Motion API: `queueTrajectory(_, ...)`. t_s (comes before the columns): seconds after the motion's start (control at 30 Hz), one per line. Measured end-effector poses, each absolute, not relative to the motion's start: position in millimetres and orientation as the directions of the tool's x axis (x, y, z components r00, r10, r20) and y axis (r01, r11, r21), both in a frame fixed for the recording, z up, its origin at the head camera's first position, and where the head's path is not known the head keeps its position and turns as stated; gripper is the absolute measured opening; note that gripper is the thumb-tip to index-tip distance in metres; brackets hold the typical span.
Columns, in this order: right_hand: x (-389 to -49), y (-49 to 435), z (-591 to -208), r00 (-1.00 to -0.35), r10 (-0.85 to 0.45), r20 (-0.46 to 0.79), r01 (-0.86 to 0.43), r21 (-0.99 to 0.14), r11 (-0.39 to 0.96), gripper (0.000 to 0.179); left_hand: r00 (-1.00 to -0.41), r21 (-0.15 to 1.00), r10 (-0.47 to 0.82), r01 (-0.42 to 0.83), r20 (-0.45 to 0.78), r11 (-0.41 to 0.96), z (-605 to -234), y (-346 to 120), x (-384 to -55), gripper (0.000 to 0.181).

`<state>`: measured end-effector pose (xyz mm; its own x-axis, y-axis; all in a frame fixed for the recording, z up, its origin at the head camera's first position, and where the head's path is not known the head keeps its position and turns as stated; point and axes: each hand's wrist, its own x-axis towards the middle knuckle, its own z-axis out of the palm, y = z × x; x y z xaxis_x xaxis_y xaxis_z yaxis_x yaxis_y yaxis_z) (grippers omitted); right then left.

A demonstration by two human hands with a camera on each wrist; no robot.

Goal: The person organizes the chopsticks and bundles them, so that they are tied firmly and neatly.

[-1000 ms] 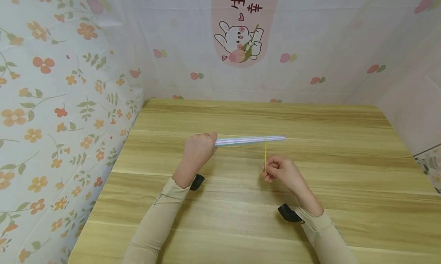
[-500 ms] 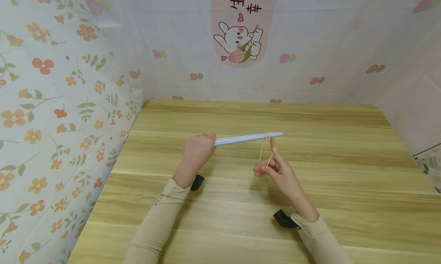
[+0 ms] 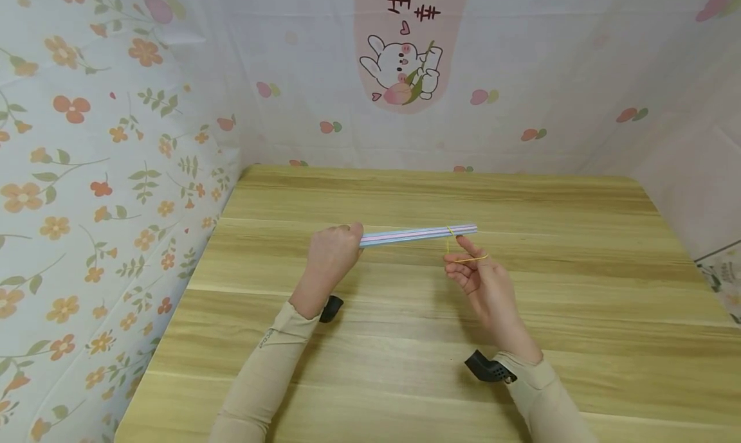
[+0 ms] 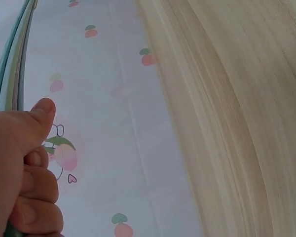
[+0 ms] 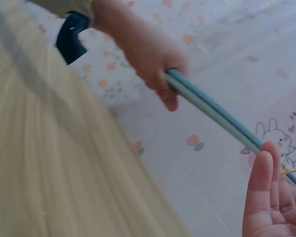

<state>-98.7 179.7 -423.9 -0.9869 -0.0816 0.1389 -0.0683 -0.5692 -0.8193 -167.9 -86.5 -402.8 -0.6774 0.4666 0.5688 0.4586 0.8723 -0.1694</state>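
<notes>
My left hand [image 3: 334, 255] grips one end of a bundle of long pastel sticks that look like drinking straws [image 3: 405, 235]. They point right, held above the table. In the left wrist view, the thumb [image 4: 42, 113] lies along the bundle and the other fingers curl round it. A yellow rubber band [image 3: 470, 260] loops over the bundle near its free right end. My right hand [image 3: 492, 292] holds the band stretched on its fingers just below that end, one fingertip beside the straws. In the right wrist view, most of the band is hidden or out of frame.
The wood-grain table [image 3: 370, 366] lies beneath both hands. A printed cloth [image 3: 521, 57] hangs behind its far edge, and a flowered cloth [image 3: 87, 237] stands along the left side. Black wrist mounts [image 3: 486, 368] stick out at the sleeves.
The right hand has turned and spread the rubber band, which hung as a narrow loop a second ago. The bundle's free end rose slightly, then lowered; the left hand stays almost in place.
</notes>
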Motion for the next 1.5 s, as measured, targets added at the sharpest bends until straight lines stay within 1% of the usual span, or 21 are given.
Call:
queueTrajectory(0.13,-104.9,186.2,-418.5,-0.991,-0.093,0.093,-0.014,-0.78,-0.626,0.041,-0.673,-0.161,0.473,0.473,0.569,0.866,-403.0,-87.0,-167.9,0.031)
queueTrajectory(0.27,-109.9,190.9,-415.4,-0.988,-0.121,0.095,0.003,-0.776,-0.631,0.037,-0.654,-0.159,0.494,0.503,0.573,0.85,-401.8,-87.7,-168.7,0.033)
queueTrajectory(0.47,-115.7,196.1,-411.3,-0.985,-0.146,0.091,0.009,-0.819,-0.573,0.038,-0.641,-0.156,0.533,0.548,0.552,0.822,-399.7,-89.0,-169.1,0.034)
queueTrajectory(0.73,-120.1,196.9,-406.3,-0.995,-0.1,0.025,0.021,-0.9,-0.436,0.024,-0.636,-0.163,0.557,0.568,0.534,0.806,-398.3,-88.0,-167.4,0.029)
queueTrajectory(0.93,-122.4,193.5,-405.0,-0.996,-0.093,-0.003,0.041,-0.913,-0.405,0.02,-0.641,-0.152,0.556,0.573,0.53,0.805,-395.8,-86.4,-166.9,0.03)
queueTrajectory(1.23,-121.4,191.9,-403.3,-0.992,-0.125,-0.005,0.053,-0.921,-0.385,0.014,-0.67,-0.145,0.548,0.559,0.502,0.817,-395.9,-86.7,-167.6,0.029)
queueTrajectory(1.5,-120.5,193.7,-405.0,-0.986,-0.165,0.023,0.04,-0.928,-0.371,0.016,-0.651,-0.149,0.535,0.551,0.539,0.821,-394.9,-86.3,-168.7,0.028)
